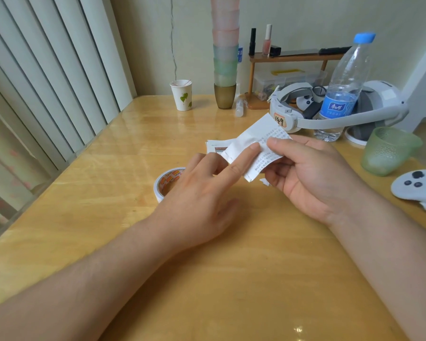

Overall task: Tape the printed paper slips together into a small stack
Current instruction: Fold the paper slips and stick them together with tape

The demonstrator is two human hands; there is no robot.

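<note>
Above the middle of the tabletop (108,205), our right hand (312,178) pinches the printed slips (253,146) between thumb and fingers, lifted clear of the wood so our left hand (202,193), its forefinger straight, can press on them, probably smoothing tape down. More slips (215,146) lie flat just behind, and the tape roll (166,184) rests beside our left hand, within easy reach; the held slips are white, creased, and printed with small dark text.

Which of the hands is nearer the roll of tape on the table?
Left. The left hand hovers right beside the tape roll and hides part of it, its index finger pressing on the paper slip. The right hand pinches that slip farther to the right.
</note>
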